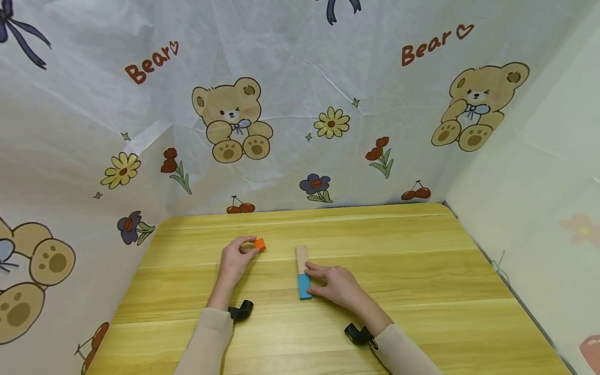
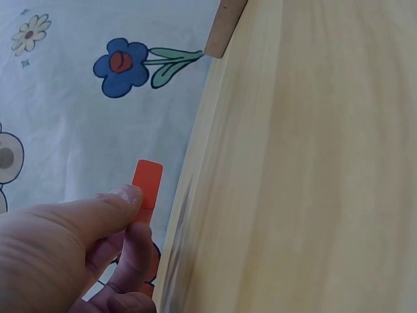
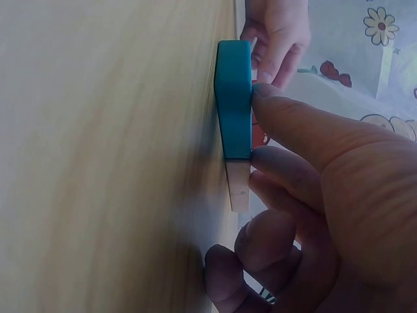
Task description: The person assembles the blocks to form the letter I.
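A small orange block (image 1: 260, 245) is pinched between the thumb and fingertips of my left hand (image 1: 234, 259), over the left part of the table. In the left wrist view the orange block (image 2: 148, 182) sticks out past the thumb. A flat blue block (image 1: 304, 287) lies end to end with a plain wooden block (image 1: 301, 259), forming one straight strip. My right hand (image 1: 338, 284) is at the strip's right side. Seen from the right wrist, the thumb touches the long side of the blue block (image 3: 234, 98), and a bent finger lies by the joint with the wooden block (image 3: 239, 189).
The wood-grain table (image 1: 398, 250) reaches back to a white cloth (image 1: 290, 67) printed with bears and flowers. Another pale cloth wall (image 1: 539, 198) stands along the right edge. Black wrist cameras (image 1: 241, 311) are worn on both forearms.
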Demonstrator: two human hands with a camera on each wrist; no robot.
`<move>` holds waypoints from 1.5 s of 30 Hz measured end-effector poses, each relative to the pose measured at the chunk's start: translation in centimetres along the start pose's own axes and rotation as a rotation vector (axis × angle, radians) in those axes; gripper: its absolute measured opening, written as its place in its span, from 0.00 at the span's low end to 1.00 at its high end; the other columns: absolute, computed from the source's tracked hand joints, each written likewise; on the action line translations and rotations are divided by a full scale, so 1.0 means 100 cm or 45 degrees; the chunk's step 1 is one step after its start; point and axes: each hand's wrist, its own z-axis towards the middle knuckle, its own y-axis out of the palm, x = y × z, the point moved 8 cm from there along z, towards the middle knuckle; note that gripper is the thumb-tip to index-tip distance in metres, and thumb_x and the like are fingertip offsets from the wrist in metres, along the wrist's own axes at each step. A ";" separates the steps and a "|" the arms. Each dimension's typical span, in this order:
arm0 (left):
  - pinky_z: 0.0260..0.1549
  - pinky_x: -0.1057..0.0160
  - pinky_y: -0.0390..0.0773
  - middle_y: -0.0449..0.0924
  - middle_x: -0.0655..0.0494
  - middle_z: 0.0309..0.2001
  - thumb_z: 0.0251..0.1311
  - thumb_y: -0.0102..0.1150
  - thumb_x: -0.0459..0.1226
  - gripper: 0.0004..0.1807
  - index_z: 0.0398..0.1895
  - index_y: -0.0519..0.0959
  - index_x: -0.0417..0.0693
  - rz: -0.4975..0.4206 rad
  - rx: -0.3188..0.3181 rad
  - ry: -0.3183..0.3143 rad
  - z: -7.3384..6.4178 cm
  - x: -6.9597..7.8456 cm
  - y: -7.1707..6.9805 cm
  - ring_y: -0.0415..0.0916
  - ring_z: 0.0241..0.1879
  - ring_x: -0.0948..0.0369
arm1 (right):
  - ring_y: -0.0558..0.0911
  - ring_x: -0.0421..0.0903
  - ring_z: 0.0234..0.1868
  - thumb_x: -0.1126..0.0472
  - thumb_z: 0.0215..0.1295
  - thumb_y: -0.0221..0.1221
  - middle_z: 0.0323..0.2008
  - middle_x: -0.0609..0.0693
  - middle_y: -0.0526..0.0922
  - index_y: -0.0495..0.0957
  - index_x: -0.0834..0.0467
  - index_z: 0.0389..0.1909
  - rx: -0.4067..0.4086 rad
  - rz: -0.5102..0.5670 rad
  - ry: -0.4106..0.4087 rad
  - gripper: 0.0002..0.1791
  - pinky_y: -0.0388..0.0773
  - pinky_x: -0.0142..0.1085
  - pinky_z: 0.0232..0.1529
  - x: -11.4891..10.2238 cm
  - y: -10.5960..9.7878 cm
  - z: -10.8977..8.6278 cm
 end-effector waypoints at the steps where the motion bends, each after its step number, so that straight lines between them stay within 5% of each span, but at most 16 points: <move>1: 0.30 0.68 0.75 0.87 0.48 0.56 0.63 0.75 0.35 0.19 0.58 0.88 0.49 -0.002 0.005 0.013 0.000 0.002 0.001 0.78 0.37 0.58 | 0.51 0.35 0.17 0.47 0.68 0.71 0.73 0.40 0.77 0.81 0.47 0.69 -0.001 -0.004 -0.001 0.29 0.53 0.30 0.23 0.000 0.000 0.000; 15: 0.29 0.69 0.75 0.88 0.51 0.54 0.63 0.75 0.35 0.18 0.56 0.88 0.49 -0.005 0.023 0.115 0.003 0.022 0.016 0.79 0.36 0.60 | 0.53 0.35 0.19 0.47 0.68 0.71 0.73 0.40 0.77 0.82 0.48 0.69 -0.013 -0.018 0.009 0.29 0.53 0.31 0.24 -0.001 0.000 0.001; 45: 0.29 0.66 0.75 0.87 0.56 0.58 0.66 0.74 0.39 0.19 0.59 0.87 0.52 0.034 -0.023 0.111 0.009 0.033 0.019 0.78 0.38 0.58 | 0.51 0.36 0.18 0.47 0.67 0.72 0.73 0.40 0.77 0.82 0.48 0.68 -0.002 -0.020 -0.010 0.29 0.53 0.30 0.24 0.000 0.001 0.001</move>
